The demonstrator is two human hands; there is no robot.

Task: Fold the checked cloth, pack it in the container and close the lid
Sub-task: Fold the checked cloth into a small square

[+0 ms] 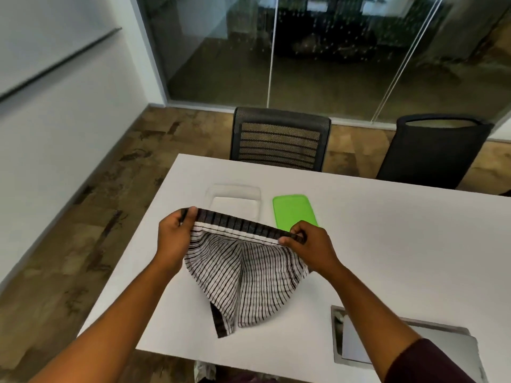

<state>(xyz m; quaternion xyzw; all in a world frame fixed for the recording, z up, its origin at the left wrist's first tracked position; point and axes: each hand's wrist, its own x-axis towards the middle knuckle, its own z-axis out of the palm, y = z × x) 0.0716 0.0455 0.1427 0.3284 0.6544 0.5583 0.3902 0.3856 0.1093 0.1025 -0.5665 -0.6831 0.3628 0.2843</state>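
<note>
The white counter (387,244) carries everything you need, with two dark chairs (280,139) pushed in on its far side and a grey cable hatch (442,335) set into the surface near your right arm.

You have the checked cloth (243,275) lifted over the middle of the counter, held by its dark-banded top edge, which is stretched fairly taut between your two hands. The rest hangs in a loose belly with a deep crease down the middle, and its lower tip looks to be brushing the counter near the front edge. It reads as light, thin and very limp, so it will not keep a fold unless you lay it flat and press each crease; the corners of the hemmed band are the firmest places to hold.

The clear container (235,200) sits open just beyond the cloth, partly hidden behind the band. The green lid (293,211) lies flat just beside it, on its right, apart from the rim. Both look rigid and light.

Your left hand (174,239) pinches the left end of the band between thumb and curled fingers. Your right hand (307,244) pinches the right end the same way, fingertips closed over the hem.

No finished fold shows yet, so packing and closing are still ahead.
</note>
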